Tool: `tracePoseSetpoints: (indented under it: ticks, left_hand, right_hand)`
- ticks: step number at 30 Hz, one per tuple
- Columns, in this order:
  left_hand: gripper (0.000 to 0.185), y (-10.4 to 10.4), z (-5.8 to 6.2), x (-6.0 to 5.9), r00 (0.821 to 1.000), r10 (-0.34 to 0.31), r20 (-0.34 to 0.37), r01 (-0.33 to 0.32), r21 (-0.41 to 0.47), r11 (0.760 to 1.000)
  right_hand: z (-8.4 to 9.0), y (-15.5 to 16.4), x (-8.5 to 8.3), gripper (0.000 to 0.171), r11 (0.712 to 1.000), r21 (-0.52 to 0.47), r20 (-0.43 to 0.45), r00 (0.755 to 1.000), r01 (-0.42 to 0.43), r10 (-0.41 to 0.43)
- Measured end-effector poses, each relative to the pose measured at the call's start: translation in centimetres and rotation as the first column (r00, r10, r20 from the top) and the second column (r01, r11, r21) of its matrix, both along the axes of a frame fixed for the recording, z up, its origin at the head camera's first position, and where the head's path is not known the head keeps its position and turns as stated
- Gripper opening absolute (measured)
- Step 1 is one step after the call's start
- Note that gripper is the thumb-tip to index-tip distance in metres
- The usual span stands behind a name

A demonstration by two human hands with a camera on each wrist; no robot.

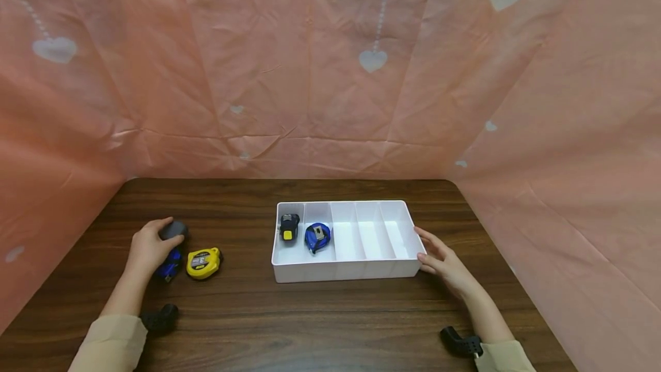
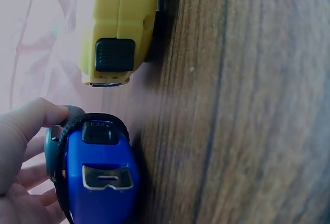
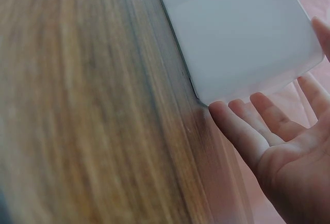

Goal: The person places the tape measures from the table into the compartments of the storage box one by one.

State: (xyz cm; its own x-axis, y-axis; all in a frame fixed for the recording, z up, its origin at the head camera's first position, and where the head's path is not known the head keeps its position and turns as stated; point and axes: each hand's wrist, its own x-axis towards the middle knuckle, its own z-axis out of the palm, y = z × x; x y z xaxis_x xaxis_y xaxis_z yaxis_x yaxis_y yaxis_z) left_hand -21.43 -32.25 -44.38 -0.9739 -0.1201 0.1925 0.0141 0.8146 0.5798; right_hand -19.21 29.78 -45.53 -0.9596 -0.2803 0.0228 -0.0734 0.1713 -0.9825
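Observation:
My left hand (image 1: 148, 245) pinches a dark grey, rounded tape measure (image 1: 174, 229) between thumb and fingers at the table's left. A blue tape measure (image 1: 169, 264) with a black strap (image 2: 63, 182) lies right beside it, partly hidden by the hand in the head view. To its right is a yellow tape measure (image 1: 203, 263). My right hand (image 1: 448, 266) touches the right end of a white divided box (image 1: 346, 270), its fingers fairly straight. Inside the box, a black tape measure (image 1: 289, 227) sits in the leftmost compartment and another blue tape measure (image 1: 317, 237) in the second.
Everything stands on a dark wood-grain table (image 1: 237, 326). A pink cloth (image 1: 310, 73) with white hearts hangs behind the table and along both sides. Each wrist wears a black mount, one on the left (image 1: 161, 318) and one on the right (image 1: 459, 342).

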Motion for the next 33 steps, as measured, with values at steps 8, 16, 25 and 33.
tracePoseSetpoints:
  ticks: [8, 16, 25, 33]
  left_hand:
    - [0.056, 0.4, 0.5, 0.2, 0.998, 0.008, -0.055, -0.006, 0.022, 1.0]
    - [0.054, 1.0, 1.0, 0.6, 0.994, 0.01, -0.113, -0.007, 0.029, 1.0]
    - [0.055, 2.3, 1.6, 0.6, 0.987, -0.008, -0.159, 0.017, 0.056, 0.998]
    - [0.056, 3.7, 2.5, 0.9, 0.977, -0.014, -0.213, 0.036, 0.1, 0.994]
  right_hand:
    - [0.1, 0.0, 0.0, 0.06, 1.0, -0.004, 0.011, 1.0, 0.008, -0.008]
    - [0.1, 0.0, 0.0, 0.06, 1.0, -0.004, 0.008, 1.0, 0.0, 0.0]
    - [0.1, 0.2, 0.0, 0.06, 1.0, -0.009, 0.003, 1.0, 0.001, -0.001]
    - [-0.1, 0.1, -0.2, 0.061, 1.0, 0.009, 0.013, 1.0, 0.004, -0.005]
